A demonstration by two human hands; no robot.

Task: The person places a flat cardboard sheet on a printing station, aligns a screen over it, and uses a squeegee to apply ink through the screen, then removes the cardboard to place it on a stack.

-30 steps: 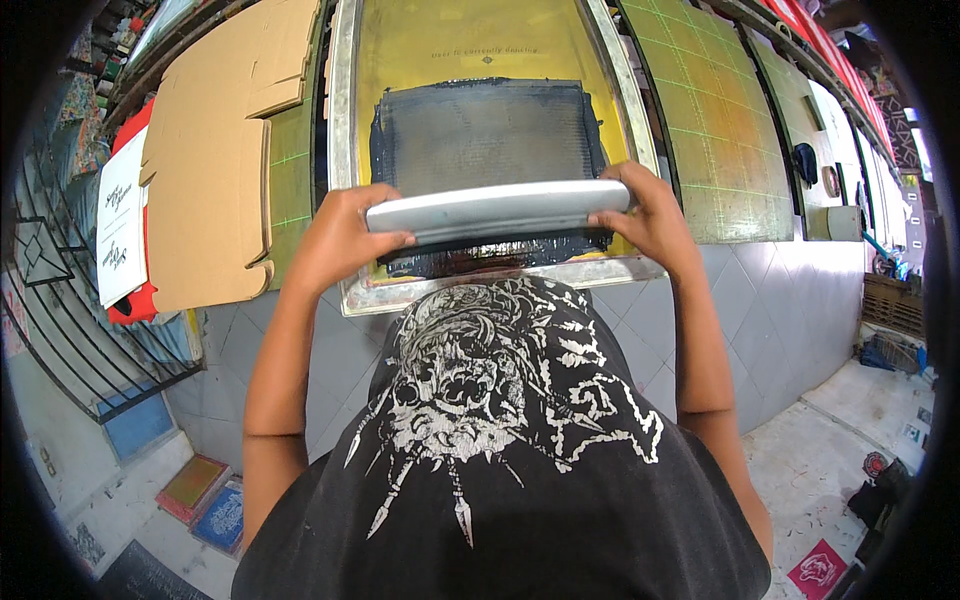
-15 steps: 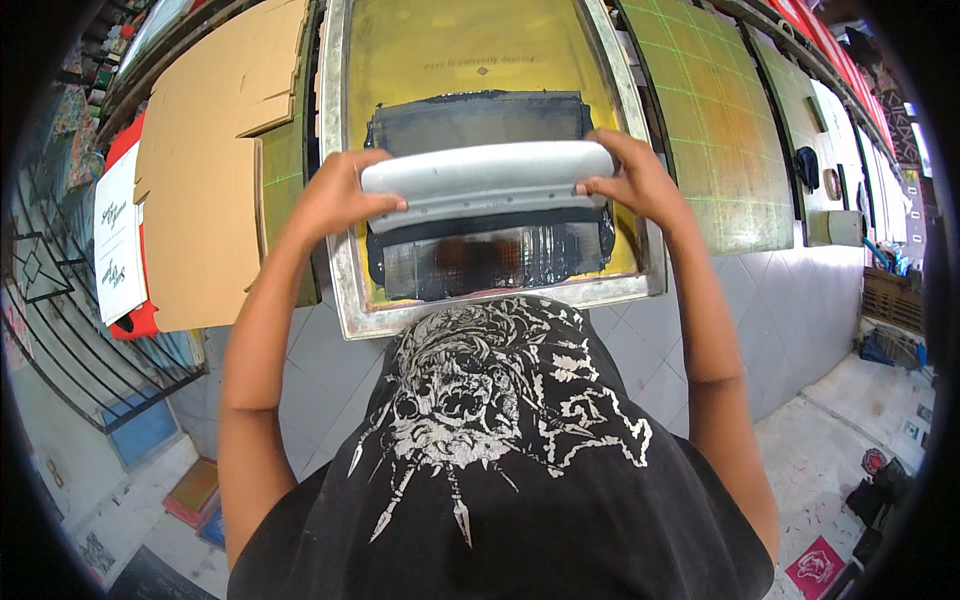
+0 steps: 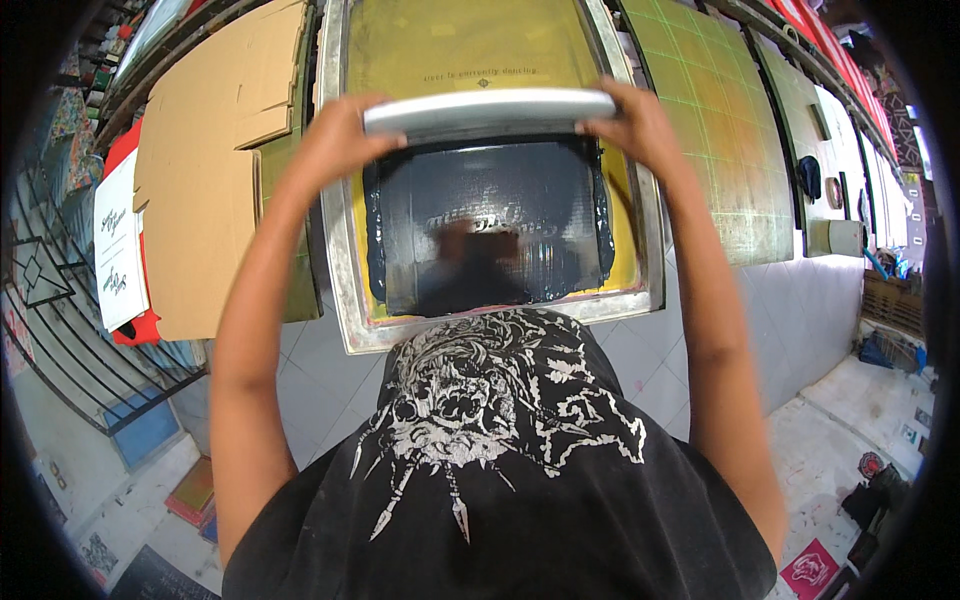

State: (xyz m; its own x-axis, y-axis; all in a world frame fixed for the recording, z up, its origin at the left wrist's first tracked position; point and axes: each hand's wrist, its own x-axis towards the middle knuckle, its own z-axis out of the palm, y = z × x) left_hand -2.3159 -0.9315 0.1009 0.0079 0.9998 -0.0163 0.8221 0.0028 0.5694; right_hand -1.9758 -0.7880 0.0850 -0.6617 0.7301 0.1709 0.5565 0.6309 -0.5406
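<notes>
A wide silver-grey squeegee (image 3: 490, 110) spans the printing screen from side to side. My left hand (image 3: 350, 138) grips its left end and my right hand (image 3: 634, 125) its right end, thumbs on the near face. Beneath lies a metal-framed silk screen (image 3: 341, 260) with a yellow-olive coated mesh (image 3: 480, 40). Dark, glossy ink (image 3: 490, 200) covers the mesh between the squeegee and my body, with thick wet ridges along both sides. A faint stencil design shows through the ink. The squeegee's lower edge is partly hidden, so I cannot tell how it meets the mesh.
Left of the screen lies a large cardboard sheet (image 3: 195, 190), with a white printed sheet (image 3: 118, 250) on red cloth beside it. A greenish board with grid lines (image 3: 700, 130) is at the right. Further right are a tape roll (image 3: 832, 187) and a light-coloured block (image 3: 845, 237).
Both hands have moved the squeegee away from my body, toward the far end of the ink. More of the inked mesh now shows on the near side.
</notes>
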